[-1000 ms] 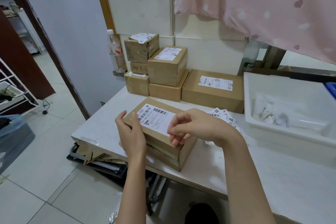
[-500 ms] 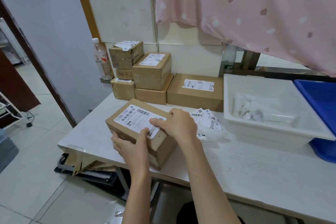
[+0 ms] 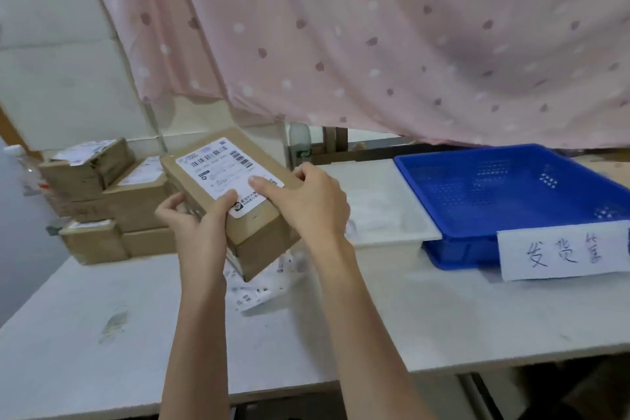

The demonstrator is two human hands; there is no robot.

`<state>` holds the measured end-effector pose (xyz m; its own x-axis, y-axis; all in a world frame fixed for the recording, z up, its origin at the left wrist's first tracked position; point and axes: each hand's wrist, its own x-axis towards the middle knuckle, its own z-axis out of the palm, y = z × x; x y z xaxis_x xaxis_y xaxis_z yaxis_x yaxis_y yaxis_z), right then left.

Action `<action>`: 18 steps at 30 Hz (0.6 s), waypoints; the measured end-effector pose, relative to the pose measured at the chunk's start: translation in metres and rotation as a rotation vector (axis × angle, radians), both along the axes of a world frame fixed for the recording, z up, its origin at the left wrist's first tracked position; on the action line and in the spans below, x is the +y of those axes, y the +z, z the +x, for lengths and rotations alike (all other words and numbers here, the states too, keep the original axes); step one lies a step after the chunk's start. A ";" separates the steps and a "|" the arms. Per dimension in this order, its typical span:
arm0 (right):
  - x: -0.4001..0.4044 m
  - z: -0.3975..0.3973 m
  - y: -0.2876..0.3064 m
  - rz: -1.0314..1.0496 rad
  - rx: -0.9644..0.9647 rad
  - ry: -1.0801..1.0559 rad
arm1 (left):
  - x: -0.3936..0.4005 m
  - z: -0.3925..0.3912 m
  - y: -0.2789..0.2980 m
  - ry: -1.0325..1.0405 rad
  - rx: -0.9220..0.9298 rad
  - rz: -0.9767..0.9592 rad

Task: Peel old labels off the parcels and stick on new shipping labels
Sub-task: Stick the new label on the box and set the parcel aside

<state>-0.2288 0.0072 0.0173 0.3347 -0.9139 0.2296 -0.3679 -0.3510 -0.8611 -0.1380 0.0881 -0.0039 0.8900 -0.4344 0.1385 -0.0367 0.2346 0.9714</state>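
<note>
Two bare hands are gripping a flat brown cardboard box (image 3: 259, 235), lifting it tilted above the white bench (image 3: 102, 334). Left hand (image 3: 196, 220) is clamping its near-left corner, thumb on the smooth white label (image 3: 225, 174); right hand (image 3: 306, 204) is curling around the right edge, fingers pressing the label's corner.

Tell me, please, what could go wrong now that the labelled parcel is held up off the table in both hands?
The parcel is tilted in the air, gripped only at its near end by the left hand and right hand, so it could slip. Both thumbs press the new label, which might smudge or wrinkle. The loose labels beneath could get knocked off the table.
</note>
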 end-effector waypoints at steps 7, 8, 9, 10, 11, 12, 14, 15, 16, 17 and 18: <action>-0.105 -0.131 0.020 0.022 -0.063 -0.320 | -0.147 -0.096 0.023 -0.350 -0.050 0.060; -0.120 -0.149 0.018 0.031 -0.060 -0.367 | -0.168 -0.110 0.021 -0.412 -0.037 0.080; -0.134 -0.166 0.016 0.038 -0.052 -0.412 | -0.188 -0.125 0.020 -0.470 -0.026 0.090; -0.148 -0.182 0.014 0.045 -0.042 -0.454 | -0.208 -0.139 0.018 -0.519 -0.021 0.103; -0.161 -0.196 0.012 0.054 -0.034 -0.492 | -0.228 -0.151 0.014 -0.559 -0.020 0.117; -0.173 -0.209 0.009 0.069 -0.024 -0.525 | -0.245 -0.162 0.011 -0.591 -0.014 0.140; -0.193 -0.229 0.001 0.102 0.006 -0.581 | -0.276 -0.181 0.000 -0.658 0.020 0.187; -0.202 -0.235 -0.004 0.115 0.021 -0.600 | -0.288 -0.186 -0.007 -0.690 0.046 0.212; -0.211 -0.240 -0.010 0.127 0.037 -0.612 | -0.297 -0.191 -0.014 -0.714 0.071 0.242; -0.219 -0.242 -0.016 0.140 0.053 -0.619 | -0.305 -0.193 -0.020 -0.725 0.094 0.274; -0.227 -0.242 -0.021 0.155 0.071 -0.621 | -0.311 -0.193 -0.025 -0.730 0.115 0.308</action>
<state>-0.4708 -0.2198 -0.0040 -0.2574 -0.9633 0.0758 -0.5208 0.0722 -0.8506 -0.3309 -0.2229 -0.0288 0.3675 -0.9165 -0.1580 0.1269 -0.1189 0.9848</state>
